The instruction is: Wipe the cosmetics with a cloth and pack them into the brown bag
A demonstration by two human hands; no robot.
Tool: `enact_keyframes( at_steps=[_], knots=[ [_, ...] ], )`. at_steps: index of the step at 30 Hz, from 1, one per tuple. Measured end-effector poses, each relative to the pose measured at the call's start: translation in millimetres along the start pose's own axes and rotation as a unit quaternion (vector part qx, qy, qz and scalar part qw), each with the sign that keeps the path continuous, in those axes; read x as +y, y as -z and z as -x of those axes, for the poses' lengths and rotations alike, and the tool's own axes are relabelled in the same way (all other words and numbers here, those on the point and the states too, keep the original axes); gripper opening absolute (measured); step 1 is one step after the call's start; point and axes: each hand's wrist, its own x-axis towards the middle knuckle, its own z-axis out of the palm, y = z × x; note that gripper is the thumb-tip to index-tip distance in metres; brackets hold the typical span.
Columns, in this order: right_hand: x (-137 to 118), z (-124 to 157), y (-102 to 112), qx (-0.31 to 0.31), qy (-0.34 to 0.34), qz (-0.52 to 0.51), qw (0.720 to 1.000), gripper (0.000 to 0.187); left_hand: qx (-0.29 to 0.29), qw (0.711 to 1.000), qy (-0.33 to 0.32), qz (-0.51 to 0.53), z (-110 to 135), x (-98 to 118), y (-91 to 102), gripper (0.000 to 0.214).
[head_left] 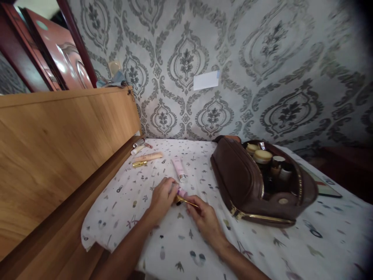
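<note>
My left hand [163,196] is over the printed sheet with its fingers curled around a small pink and purple item [182,192], whose kind I cannot make out. My right hand [206,219] pinches a thin gold-handled brush [191,203]. The brush's dark and gold end lies right beside the left fingertips; whether it touches the pink item is unclear. Just beyond the hands lies a pink squeeze tube [178,168] with a silvery cap towards me. Further left are a gold lipstick-like tube [139,164] and a long peach-coloured tube [148,156].
A brown cosmetic bag [239,179] stands unzipped at the right, with several jars and bottles inside. Small tubes [138,149] lie at the far left corner. A wooden board [70,128] borders the left, and a patterned wall [180,109] rises behind.
</note>
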Motion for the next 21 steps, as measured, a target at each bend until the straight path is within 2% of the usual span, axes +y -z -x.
enact_keyframes(
  at_steps=[3,6,9,12,15,21],
  knots=[
    [-2,1,2,0.015,0.001,0.039,0.999,0.024,0.049,0.993,0.059,-0.089,-19,-25,23.8,0.023],
    [-2,0,4,0.042,0.034,0.072,0.996,0.021,0.095,0.972,0.134,-0.167,-41,-60,51.0,0.030],
    [1,-2,6,0.062,0.074,0.096,0.991,0.022,0.089,0.952,0.182,-0.230,-55,-94,67.4,0.033],
    [5,-3,8,0.075,0.087,0.125,0.985,0.023,0.042,0.943,0.198,-0.264,-58,-119,69.1,0.031],
    [6,-3,9,0.084,0.088,0.141,0.983,0.023,0.009,0.936,0.206,-0.287,-55,-133,65.1,0.033],
    [0,-2,8,0.083,0.108,0.117,0.984,0.020,-0.032,0.923,0.220,-0.315,-58,-138,68.7,0.035]
  ],
)
